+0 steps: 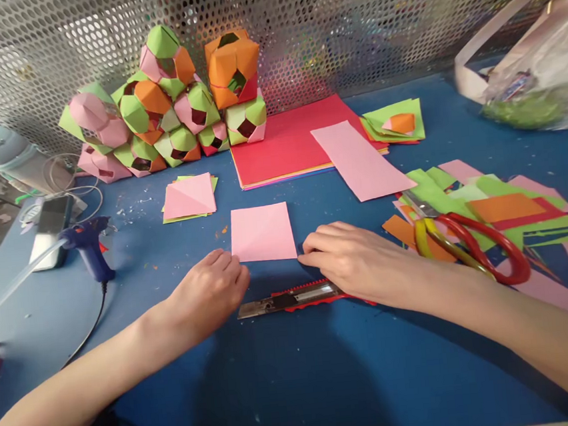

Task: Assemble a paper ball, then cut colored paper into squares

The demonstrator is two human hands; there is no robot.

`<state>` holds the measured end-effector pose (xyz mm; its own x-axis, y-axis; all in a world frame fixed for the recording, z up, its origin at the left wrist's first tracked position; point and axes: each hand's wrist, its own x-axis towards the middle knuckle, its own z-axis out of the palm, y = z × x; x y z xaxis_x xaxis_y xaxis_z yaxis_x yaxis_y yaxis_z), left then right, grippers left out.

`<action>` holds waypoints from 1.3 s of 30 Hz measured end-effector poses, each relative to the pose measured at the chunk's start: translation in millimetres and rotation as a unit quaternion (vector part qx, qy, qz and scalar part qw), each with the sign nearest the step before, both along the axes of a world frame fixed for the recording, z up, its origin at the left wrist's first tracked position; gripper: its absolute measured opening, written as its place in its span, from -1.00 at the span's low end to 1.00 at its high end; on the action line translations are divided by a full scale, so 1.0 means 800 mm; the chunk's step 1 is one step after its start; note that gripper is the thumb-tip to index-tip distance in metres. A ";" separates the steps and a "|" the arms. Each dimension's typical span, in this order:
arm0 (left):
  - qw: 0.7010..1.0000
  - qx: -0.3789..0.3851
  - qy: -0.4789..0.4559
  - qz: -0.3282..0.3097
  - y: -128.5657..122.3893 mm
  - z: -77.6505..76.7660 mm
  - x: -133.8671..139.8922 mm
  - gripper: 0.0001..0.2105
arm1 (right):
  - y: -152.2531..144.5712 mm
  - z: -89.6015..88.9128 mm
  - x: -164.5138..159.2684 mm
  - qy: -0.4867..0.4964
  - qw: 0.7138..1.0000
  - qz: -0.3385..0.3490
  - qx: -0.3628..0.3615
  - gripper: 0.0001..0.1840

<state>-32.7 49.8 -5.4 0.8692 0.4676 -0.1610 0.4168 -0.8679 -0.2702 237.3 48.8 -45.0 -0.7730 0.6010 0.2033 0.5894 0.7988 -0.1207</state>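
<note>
A pink square of paper (262,232) with a faint diagonal crease lies flat on the blue table in front of me. My left hand (215,281) is closed, its curled fingers at the paper's near left corner. At the near right corner, my right hand (341,258) pinches with thumb and forefinger, the other fingers folded in. A red utility knife (292,298) with its blade out lies just below the paper, its right end partly hidden under my right hand. Farther back on the left rests a small stack of pink and green squares (189,196).
Folded-paper balls (173,110) are piled against the perforated metal panel (306,30). Red sheets (287,142) lie beneath a pink strip (359,159). Scissors (467,235) sit on paper scraps (503,198) at right. A glue gun (91,248), phone (52,232) and bottle (17,158) stand left.
</note>
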 end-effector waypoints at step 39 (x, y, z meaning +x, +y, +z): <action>0.967 -0.074 -0.236 0.063 0.086 -0.010 0.002 -0.63 | -0.054 -0.004 -0.005 0.097 0.995 0.005 -0.002 -0.66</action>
